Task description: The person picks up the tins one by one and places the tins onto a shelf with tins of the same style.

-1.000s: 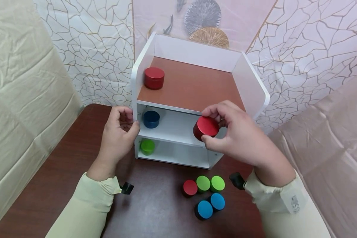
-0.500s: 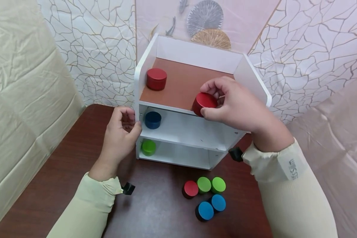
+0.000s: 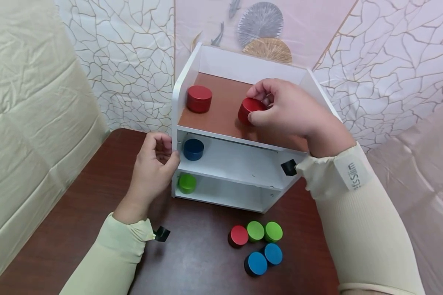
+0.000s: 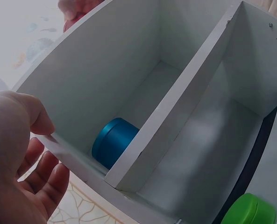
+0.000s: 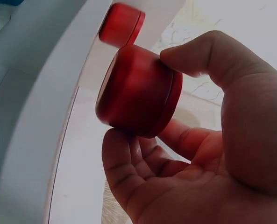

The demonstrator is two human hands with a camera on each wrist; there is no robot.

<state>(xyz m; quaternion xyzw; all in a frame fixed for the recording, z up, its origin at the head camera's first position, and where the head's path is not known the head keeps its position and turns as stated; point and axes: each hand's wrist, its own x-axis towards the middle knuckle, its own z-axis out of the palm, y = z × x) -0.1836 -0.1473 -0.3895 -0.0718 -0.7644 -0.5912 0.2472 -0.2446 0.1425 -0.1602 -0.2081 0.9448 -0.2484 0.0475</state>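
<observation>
Over the brown top board of a small white shelf unit (image 3: pixel 225 133), my right hand (image 3: pixel 288 108) pinches a round red tin (image 3: pixel 249 111) between thumb and fingers. The right wrist view shows this red tin (image 5: pixel 138 91) tilted, seemingly just above the board. Another red tin (image 3: pixel 199 99) sits at the top board's left end. My left hand (image 3: pixel 153 170) holds the unit's left side panel, thumb at the front edge and curled fingers outside it. Inside, a blue tin (image 3: pixel 193 149) stands at the left of the middle shelf, and a green tin (image 3: pixel 187 183) at the left of the bottom one.
On the dark wooden table (image 3: pixel 192 254), in front of the unit, stand a smaller red tin (image 3: pixel 238 236), two green tins (image 3: pixel 263 232) and two blue tins (image 3: pixel 263 259). Patterned cloth (image 3: pixel 129 61) hangs behind; pale cloth walls flank both sides.
My right hand has lifted the red tin from in front of the middle shelf up and inward over the top board. The left hand keeps its place at the side panel. The head view shifted slightly.
</observation>
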